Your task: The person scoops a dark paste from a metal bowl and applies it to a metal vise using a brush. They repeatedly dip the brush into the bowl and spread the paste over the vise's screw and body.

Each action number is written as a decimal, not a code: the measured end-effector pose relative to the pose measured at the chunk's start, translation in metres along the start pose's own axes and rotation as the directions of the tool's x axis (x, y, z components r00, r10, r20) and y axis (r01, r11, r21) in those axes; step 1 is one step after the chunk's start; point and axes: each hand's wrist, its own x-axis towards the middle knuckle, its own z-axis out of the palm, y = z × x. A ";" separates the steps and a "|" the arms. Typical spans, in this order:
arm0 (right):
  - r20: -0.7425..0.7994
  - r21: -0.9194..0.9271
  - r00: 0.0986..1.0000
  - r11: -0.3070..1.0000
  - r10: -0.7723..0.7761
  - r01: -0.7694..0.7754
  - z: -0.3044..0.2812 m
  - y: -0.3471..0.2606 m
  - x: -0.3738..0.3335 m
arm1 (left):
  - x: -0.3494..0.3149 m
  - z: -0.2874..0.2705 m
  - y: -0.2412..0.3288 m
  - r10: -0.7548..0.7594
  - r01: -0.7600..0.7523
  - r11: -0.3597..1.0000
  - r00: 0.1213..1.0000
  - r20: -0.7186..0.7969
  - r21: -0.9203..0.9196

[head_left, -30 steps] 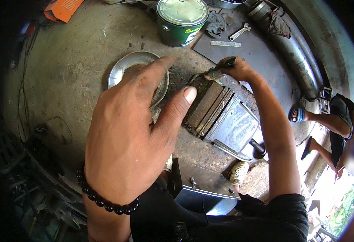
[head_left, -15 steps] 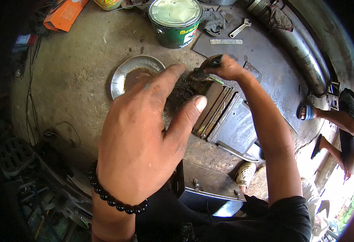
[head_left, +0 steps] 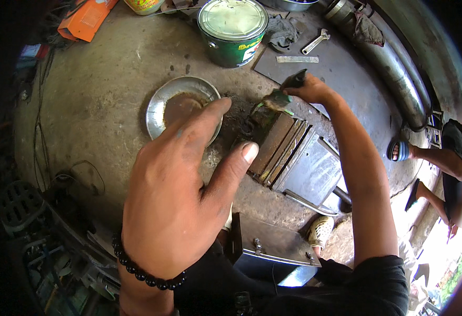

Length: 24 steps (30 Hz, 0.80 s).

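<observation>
Left of centre in the frame, your left hand [head_left: 173, 195] has its thumb and forefinger spread, nothing visible between them; its other fingers are hidden. Beyond the forefinger lies the round metal dish [head_left: 155, 101]; whether they touch you cannot tell from here, but a careless sweep of that hand could tip it and spill its brown contents. Just right of centre sits the steel vise [head_left: 276, 143], with the green brush [head_left: 282, 99] at its upper end; contact there is unclear. Your right hand [head_left: 313, 88], above and right of centre, has its fingers curled around the brush's dark handle. A loose or greasy grip could let the brush twist, and a slip could scrape your knuckles on the vise's edges.
</observation>
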 end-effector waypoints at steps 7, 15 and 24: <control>-0.186 0.065 0.978 0.992 -0.097 0.111 0.011 0.024 -0.041 | 0.000 0.003 0.005 0.022 -0.020 0.999 0.998 0.056 -0.041; -0.151 -0.111 0.982 0.985 0.114 -0.131 -0.006 0.026 -0.065 | 0.004 0.013 0.024 -0.016 0.017 1.000 0.993 0.117 -0.006; -0.086 -0.144 0.988 0.983 -0.125 0.111 0.021 -0.021 -0.001 | 0.007 0.027 0.043 -0.006 0.003 1.000 0.987 0.160 0.019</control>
